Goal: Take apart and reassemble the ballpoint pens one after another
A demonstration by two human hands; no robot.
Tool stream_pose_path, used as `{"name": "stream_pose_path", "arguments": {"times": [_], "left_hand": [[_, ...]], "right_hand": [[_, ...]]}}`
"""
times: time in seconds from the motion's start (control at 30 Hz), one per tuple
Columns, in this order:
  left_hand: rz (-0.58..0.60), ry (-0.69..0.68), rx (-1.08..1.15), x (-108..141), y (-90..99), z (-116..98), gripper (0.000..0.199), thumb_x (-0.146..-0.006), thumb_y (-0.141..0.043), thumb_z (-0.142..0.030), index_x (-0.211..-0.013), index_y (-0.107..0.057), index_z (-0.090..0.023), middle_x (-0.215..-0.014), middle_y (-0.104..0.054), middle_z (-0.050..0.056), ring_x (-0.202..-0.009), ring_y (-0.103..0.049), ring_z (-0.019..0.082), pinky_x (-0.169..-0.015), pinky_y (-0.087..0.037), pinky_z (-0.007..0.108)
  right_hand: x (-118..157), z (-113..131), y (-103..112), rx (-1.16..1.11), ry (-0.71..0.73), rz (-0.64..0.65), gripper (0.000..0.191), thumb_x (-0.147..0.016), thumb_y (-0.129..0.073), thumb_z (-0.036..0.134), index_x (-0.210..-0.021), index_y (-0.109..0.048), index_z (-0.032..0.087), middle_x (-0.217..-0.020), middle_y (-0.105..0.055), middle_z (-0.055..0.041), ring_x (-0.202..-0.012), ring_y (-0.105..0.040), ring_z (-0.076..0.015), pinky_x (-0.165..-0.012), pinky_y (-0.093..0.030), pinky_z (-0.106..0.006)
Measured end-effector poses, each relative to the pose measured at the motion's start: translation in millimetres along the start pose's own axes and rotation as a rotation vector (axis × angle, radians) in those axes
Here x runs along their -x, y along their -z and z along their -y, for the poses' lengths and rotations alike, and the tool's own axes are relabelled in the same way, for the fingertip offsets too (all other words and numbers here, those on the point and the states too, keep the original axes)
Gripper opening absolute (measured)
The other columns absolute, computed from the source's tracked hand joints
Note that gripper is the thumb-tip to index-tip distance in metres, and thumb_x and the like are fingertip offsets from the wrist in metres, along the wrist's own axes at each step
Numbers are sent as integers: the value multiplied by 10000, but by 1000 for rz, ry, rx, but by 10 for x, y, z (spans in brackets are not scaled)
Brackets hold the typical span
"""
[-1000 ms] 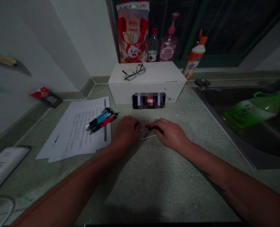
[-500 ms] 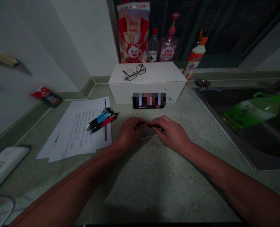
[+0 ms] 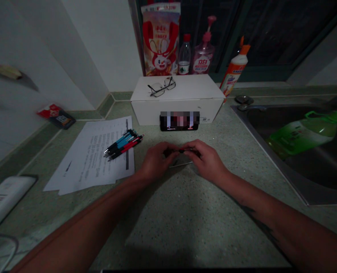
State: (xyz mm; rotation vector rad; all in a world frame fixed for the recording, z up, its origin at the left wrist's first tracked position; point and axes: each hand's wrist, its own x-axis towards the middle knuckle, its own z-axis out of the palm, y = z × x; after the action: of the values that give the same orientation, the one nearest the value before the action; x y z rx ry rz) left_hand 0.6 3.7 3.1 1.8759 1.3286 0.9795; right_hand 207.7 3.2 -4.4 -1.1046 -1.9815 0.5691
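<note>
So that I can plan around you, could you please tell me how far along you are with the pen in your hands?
A thin refill already lies out on the counter, so that part looks done. In hand is a dark pen piece, held between your left hand and right hand. Still apparently left are the bundled pens lying on the papers.

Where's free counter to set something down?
Free: speckled countertop just below the left hand and right hand; also the strip between the white cardboard box and the steel sink. Crowded: the papers under the pens, and between the hands.
</note>
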Motion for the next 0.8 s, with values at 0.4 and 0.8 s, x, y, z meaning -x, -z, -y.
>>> {"name": "stream_pose_path", "arguments": {"times": [0.4,0.8], "left_hand": [[-42,-10,-71,10,6,15,124,-901,-695,-191,-990,-777,-212,-914,-785,42,-814,-710,180,-788,-587,339],[-83,23,-61,5,20,-11,115,-907,-686,-211,-973,-780,-208,-923,-795,55,-830,-711,197,-808,-598,369]], "right_hand": [[-5,-32,-28,-132,-155,23,197,-949,-639,319,-1117,-692,230,-927,-759,-41,-786,-686,-197,-711,-516,-338],[-14,-38,-16,-90,-175,-2,201,-920,-668,355,-1071,-690,223,-843,-725,-17,-717,-640,-178,-653,-468,-312]]}}
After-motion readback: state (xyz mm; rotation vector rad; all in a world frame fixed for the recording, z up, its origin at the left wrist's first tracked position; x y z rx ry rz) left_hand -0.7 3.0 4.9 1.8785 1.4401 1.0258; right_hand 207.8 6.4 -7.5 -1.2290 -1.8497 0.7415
